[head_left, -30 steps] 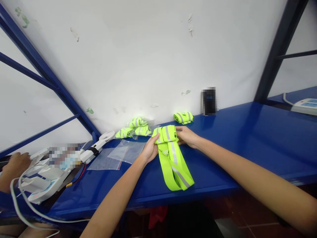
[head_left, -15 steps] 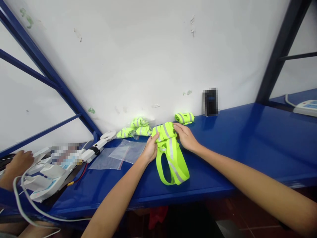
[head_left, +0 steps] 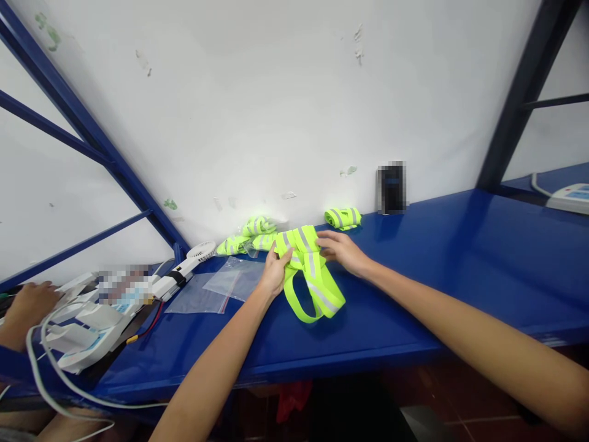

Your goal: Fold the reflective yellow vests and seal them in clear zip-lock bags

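Observation:
A neon-yellow reflective strap (head_left: 306,240) with silver stripes is partly rolled up. Its loose end forms a loop hanging down over the blue table. My left hand (head_left: 275,271) grips the left side of the roll, thumb in front and the other fingers mostly hidden behind. At the roll's right edge is my right hand (head_left: 343,250), its fingers stretched apart with the tips at or just touching the strap. Behind lie bagged rolled straps (head_left: 257,227), and another rolled strap (head_left: 343,218) rests by the wall.
Clear plastic bags (head_left: 197,294) lie flat on the blue table (head_left: 427,276). To the left are a white handheld fan (head_left: 201,250), white devices (head_left: 87,334) with cables and another person's hand (head_left: 34,305). A dark blurred box (head_left: 392,189) stands against the wall.
The strap and my left hand have shifted slightly left, and the hanging loop has risen. My right hand's fingers have loosened from the roll's edge.

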`<state>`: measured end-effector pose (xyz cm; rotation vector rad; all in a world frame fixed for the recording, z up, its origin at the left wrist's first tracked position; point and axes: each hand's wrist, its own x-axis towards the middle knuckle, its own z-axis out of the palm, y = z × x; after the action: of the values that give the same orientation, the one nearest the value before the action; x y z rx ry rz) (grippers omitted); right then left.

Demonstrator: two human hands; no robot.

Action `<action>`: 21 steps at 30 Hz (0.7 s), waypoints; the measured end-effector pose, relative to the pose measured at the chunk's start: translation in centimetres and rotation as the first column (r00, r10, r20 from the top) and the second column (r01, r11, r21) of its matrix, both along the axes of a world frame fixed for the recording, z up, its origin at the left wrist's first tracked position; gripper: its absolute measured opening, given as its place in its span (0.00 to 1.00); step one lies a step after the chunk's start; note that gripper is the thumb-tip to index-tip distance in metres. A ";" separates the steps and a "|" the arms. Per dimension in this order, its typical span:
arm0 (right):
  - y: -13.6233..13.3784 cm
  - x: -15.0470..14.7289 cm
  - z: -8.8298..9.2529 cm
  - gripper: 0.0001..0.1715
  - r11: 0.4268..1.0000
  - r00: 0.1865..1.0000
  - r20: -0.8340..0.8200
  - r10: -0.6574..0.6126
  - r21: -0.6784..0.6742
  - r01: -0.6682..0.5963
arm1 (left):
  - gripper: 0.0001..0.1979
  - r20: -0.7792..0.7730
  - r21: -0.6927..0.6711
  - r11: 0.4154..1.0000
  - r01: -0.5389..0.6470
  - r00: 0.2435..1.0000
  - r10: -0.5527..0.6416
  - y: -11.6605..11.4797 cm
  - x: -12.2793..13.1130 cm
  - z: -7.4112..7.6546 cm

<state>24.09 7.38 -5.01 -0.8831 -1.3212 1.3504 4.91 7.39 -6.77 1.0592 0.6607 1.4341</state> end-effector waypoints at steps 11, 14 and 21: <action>-0.2 1.8 1.0 0.29 0.938 0.956 0.163 0.245 0.210 -0.276 | 0.26 -0.065 -0.080 0.992 0.098 0.992 -0.104 -0.6 0.1 0.5; -0.1 1.2 0.5 0.30 0.934 0.961 0.119 0.248 0.233 -0.270 | 0.25 -0.064 -0.063 0.992 0.112 0.991 -0.116 -0.6 0.1 0.7; 0.2 -0.3 -1.1 0.30 0.976 0.983 -0.050 0.177 0.136 -0.169 | 0.21 -0.041 -0.044 0.994 0.103 0.994 -0.105 -0.1 0.0 0.7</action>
<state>23.81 7.61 -6.08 -0.6437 -1.4477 1.3947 4.94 7.27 -6.09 1.0793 0.6544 1.3052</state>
